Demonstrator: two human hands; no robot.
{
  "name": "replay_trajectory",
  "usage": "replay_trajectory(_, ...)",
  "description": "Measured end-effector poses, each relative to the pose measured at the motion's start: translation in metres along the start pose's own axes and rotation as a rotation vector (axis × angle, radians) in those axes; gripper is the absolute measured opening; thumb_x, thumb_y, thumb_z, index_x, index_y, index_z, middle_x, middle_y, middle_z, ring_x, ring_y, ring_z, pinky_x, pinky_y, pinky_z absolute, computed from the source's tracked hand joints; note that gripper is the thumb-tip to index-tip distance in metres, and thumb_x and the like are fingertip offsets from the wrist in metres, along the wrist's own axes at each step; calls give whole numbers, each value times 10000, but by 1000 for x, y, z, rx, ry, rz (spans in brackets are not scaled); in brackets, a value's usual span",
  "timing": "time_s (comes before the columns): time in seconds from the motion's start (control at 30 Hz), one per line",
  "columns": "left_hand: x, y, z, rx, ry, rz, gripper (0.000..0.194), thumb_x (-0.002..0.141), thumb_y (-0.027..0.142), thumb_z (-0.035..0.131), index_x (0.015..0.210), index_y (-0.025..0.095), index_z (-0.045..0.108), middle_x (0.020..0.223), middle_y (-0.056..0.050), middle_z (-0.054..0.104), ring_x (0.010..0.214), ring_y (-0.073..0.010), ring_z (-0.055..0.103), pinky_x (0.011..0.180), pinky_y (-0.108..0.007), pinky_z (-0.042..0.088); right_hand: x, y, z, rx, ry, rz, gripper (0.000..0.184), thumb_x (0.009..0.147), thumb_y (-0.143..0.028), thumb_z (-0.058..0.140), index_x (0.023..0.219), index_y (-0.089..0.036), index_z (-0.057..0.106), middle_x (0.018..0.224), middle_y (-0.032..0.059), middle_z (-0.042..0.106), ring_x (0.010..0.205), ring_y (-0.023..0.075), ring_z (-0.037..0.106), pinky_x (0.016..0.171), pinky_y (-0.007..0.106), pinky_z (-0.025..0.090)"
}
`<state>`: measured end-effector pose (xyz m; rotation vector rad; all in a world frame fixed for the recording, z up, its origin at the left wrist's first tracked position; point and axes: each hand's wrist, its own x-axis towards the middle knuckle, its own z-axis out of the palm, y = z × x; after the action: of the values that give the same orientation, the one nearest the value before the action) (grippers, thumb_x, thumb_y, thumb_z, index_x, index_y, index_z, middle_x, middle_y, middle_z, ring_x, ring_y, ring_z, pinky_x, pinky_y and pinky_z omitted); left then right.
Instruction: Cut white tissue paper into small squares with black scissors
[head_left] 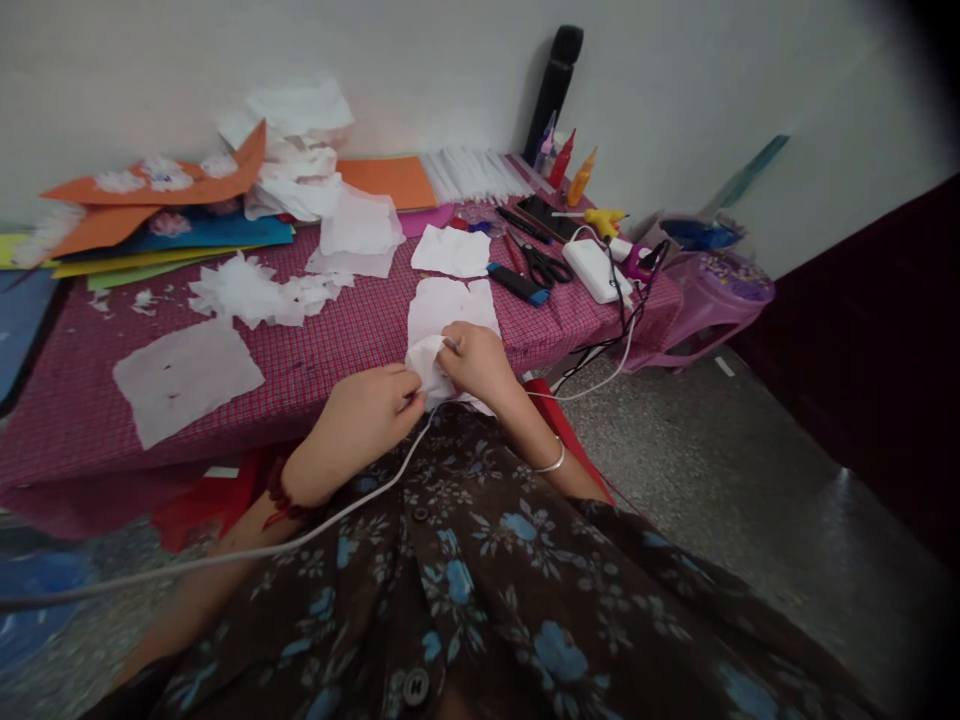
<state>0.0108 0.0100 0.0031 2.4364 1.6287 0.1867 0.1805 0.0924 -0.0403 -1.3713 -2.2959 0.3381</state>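
Observation:
At the table's front edge, close to my body, both hands pinch a small crumpled piece of white tissue paper (429,366). My left hand (369,412) grips its lower left side, fingers curled. On the upper right side, my right hand (478,362) has its fingertips closed on the tissue. Beneath and just beyond them lies a flat white tissue sheet (450,303) with a torn upper edge. Farther back is another white piece (451,251). A blue and black cutter (517,284) and black-handled scissors (549,268) lie right of these sheets.
Left on the checked tablecloth (330,345) are a square tissue (187,378) and cut tissue shapes (251,290). Behind stand coloured papers (169,240) and white sticks (476,175). A white power bank (596,270) with cables and a yellow glue gun (604,220) sit right. A cable crosses my lap.

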Motion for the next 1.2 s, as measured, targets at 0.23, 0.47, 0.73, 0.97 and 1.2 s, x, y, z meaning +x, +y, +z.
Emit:
replay_trajectory(0.23, 10, 0, -9, -1, 13, -300, 375, 911, 536, 565, 983, 171, 611, 864, -96, 729, 784, -288, 688, 592, -315, 311, -4, -10, -8, 76, 58, -89, 310, 983, -262, 540, 690, -192, 613, 726, 15, 632, 689, 165, 510, 656, 300, 279)
replay_trajectory(0.47, 23, -3, -23, 69, 133, -358, 299, 949, 359, 467, 1080, 164, 653, 967, -128, 755, 877, -301, 701, 630, -339, 331, -7, -20, -15, 102, 57, -224, 350, 994, -271, 569, 654, -187, 574, 682, -1, 571, 651, 145, 473, 652, 297, 282)
replay_trajectory(0.73, 30, -13, -24, 121, 69, -226, 261, 932, 297, 449, 861, 191, 676, 917, -116, 742, 829, -275, 655, 635, -354, 323, -7, -18, -13, 181, 8, -324, 325, 1032, -270, 502, 747, -181, 630, 858, 38, 649, 798, 156, 571, 761, 282, 381)
replay_trajectory(0.97, 18, -36, -25, -136, 117, -258, 271, 876, 333, 438, 660, 199, 529, 658, -58, 597, 655, -210, 539, 620, -338, 286, -3, 4, -9, 142, 55, 8, 233, 933, -222, 538, 707, -195, 587, 786, 28, 638, 736, 174, 548, 689, 297, 351)
replay_trajectory(1.2, 13, -25, -20, -210, 77, -234, 286, 862, 379, 449, 653, 200, 527, 606, -18, 522, 594, -178, 485, 592, -318, 256, -6, -6, -14, 239, -10, -141, 137, 882, -247, 636, 996, -175, 661, 996, 55, 727, 884, 202, 621, 776, 303, 394)
